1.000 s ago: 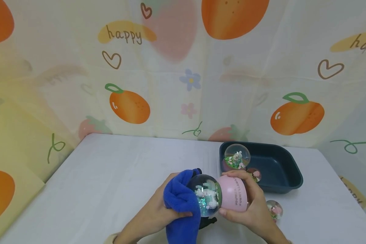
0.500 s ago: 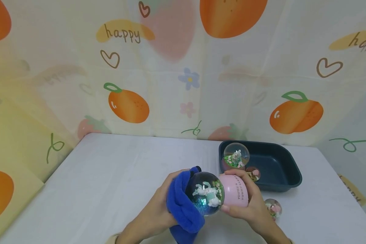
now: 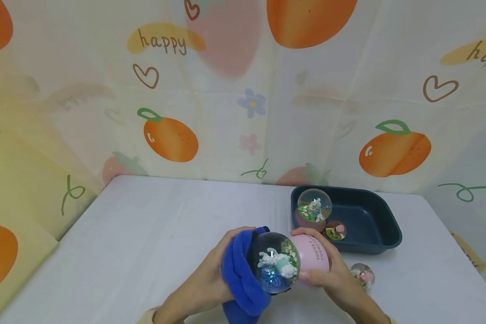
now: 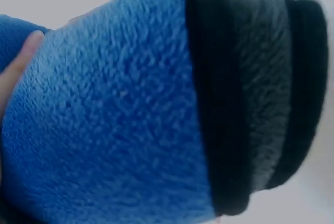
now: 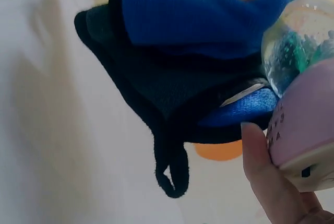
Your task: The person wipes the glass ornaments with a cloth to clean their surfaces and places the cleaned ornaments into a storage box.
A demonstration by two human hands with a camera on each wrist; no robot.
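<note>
In the head view a snow globe [image 3: 276, 263] with white and mint figures inside lies on its side, its glass ball to the left and its pink lettered base to the right. My right hand [image 3: 328, 261] grips the base, thumb below and fingers over the top. A blue cloth [image 3: 243, 274] is bunched in my left hand [image 3: 210, 272] and pressed against the glass. The left wrist view is filled by the cloth [image 4: 115, 104] and its dark edging. From the right wrist, the cloth's dark side and hanging loop [image 5: 172, 177] show, beside the pink base [image 5: 305, 114].
A dark blue tray [image 3: 372, 216] stands at the back right of the white table [image 3: 158, 216]. Inside its left end are a larger snow globe [image 3: 313, 209] and a small one [image 3: 335, 230]. Another small globe [image 3: 363, 275] stands on the table near the right forearm.
The snow globe has turned about its length, so its figures and lettering face differently. The cloth has shifted slightly against the glass, and both hands keep their hold.
</note>
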